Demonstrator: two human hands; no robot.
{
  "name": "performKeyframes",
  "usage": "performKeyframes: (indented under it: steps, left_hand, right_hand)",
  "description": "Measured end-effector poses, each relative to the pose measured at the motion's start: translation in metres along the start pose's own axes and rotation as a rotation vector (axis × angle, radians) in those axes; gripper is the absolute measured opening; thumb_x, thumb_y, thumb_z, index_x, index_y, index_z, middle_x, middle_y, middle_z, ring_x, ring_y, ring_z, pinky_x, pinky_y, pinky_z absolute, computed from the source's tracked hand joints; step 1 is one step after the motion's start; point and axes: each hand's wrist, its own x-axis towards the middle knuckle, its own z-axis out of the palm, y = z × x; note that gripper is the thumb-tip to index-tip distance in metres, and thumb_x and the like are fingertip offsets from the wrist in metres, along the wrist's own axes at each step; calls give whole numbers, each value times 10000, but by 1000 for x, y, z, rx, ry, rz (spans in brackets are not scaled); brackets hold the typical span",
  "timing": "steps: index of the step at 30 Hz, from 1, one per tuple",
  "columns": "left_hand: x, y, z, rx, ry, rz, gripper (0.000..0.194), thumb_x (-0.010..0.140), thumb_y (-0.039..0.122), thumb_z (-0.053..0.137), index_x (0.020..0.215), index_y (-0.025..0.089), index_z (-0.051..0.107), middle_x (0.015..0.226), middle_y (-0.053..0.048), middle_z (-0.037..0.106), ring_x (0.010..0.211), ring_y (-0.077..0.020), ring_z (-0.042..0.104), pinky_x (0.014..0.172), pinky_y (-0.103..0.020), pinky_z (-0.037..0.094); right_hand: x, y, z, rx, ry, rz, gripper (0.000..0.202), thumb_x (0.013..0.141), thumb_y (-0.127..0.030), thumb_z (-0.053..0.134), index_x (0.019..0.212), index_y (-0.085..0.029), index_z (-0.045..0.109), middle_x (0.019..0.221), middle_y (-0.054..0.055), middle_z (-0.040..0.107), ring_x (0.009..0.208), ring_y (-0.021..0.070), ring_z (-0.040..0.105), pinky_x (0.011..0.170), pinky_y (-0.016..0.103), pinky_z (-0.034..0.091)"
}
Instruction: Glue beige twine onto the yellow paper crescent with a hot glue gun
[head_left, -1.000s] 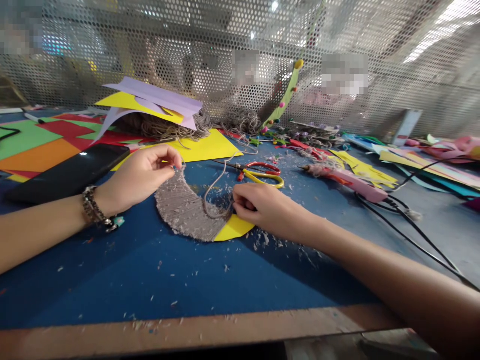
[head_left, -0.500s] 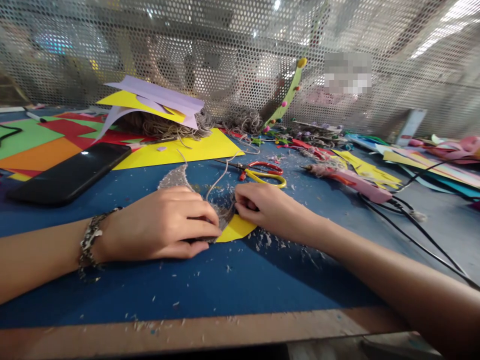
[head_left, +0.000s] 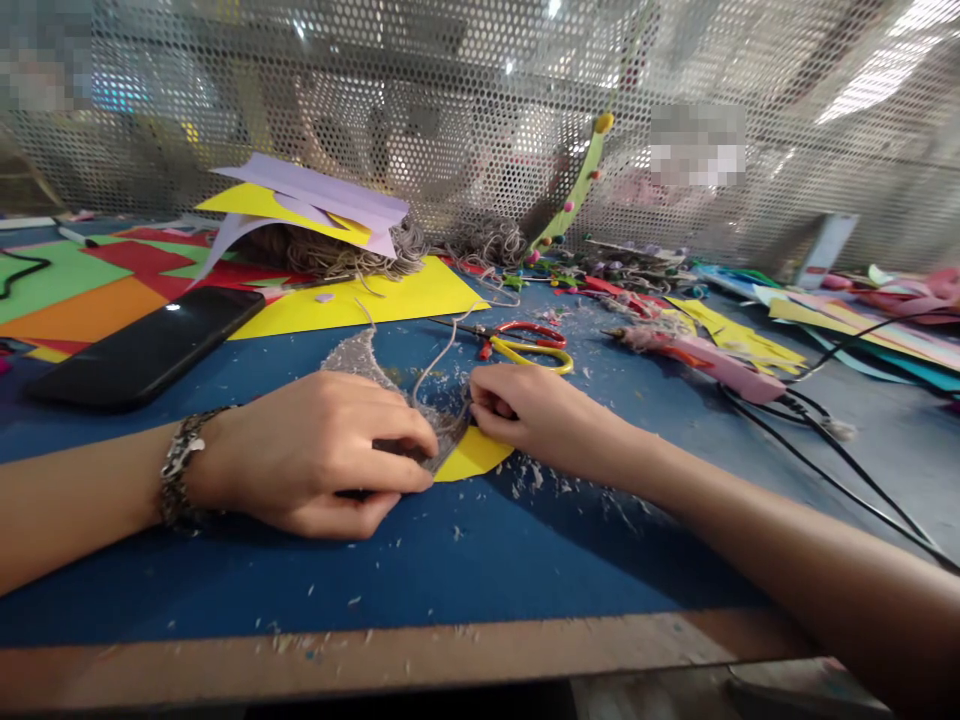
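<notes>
A flat cutout (head_left: 352, 357), part coated in grey yarn, lies on the blue table, its bare yellow end (head_left: 476, 457) showing. Over its middle, my left hand (head_left: 337, 450) is curled with the fingertips pressed down on it, hiding much of the piece. My right hand (head_left: 510, 405) is closed in a pinch at the cutout's right edge, with a strand of grey yarn (head_left: 437, 355) running to its fingertips. Just behind that hand lie scissors (head_left: 525, 345) with one red and one yellow handle loop, slightly apart.
A pink glue gun (head_left: 720, 367) with a black cord lies at right. The black phone (head_left: 146, 345) is at left beside coloured sheets (head_left: 82, 300). Behind are a yellow sheet (head_left: 375, 300), a grey yarn heap (head_left: 300, 250) and a perforated metal screen (head_left: 465, 120). Yarn scraps litter the table.
My left hand has shifted slightly back towards me and its fingers have bunched more, showing a bit more of the grey yarn surface. My right hand has stayed almost in place.
</notes>
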Motion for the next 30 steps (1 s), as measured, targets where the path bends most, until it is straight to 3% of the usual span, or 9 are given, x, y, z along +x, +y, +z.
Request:
performKeyframes:
  steps: [8,12,15,20,30]
  left_hand:
    - [-2,1,-1,23,-15,13,190,764,153,447,861,201,604,981,-49,619,769,-185,568,672,-314,418]
    - [-3,1,1,-86,-2,-50,183,707,208,497,880,188,551,984,-58,607,811,-198,565,718,-322,424]
    - [-2,0,3,-190,32,-140,287,691,261,506,954,146,500,964,-82,602,854,-205,555,773,-322,424]
    - [2,2,3,-186,-87,-138,496,671,367,548,1111,142,504,1077,-98,545,937,-233,516,859,-361,391]
    - [-3,-2,2,-231,-15,-113,385,672,352,544,1011,179,600,1041,-69,598,896,-217,566,804,-327,416]
  right_hand:
    - [0,-1,0,-4,-3,3,150,734,-144,405,610,-176,326,588,-30,393,523,71,294,496,217,195]
    - [0,-1,-1,-7,-7,10,149,734,-145,406,611,-176,329,589,-29,397,522,71,296,497,218,199]
    - [1,-1,-1,-9,-6,11,152,736,-147,405,610,-177,326,594,-26,406,528,73,305,500,218,204]
    - [0,-2,0,-2,-9,11,144,741,-151,404,616,-177,336,600,-25,414,534,75,313,504,216,213]
    - [-1,-2,-1,1,-4,3,159,746,-150,400,609,-176,322,596,-27,403,529,72,299,501,213,208]
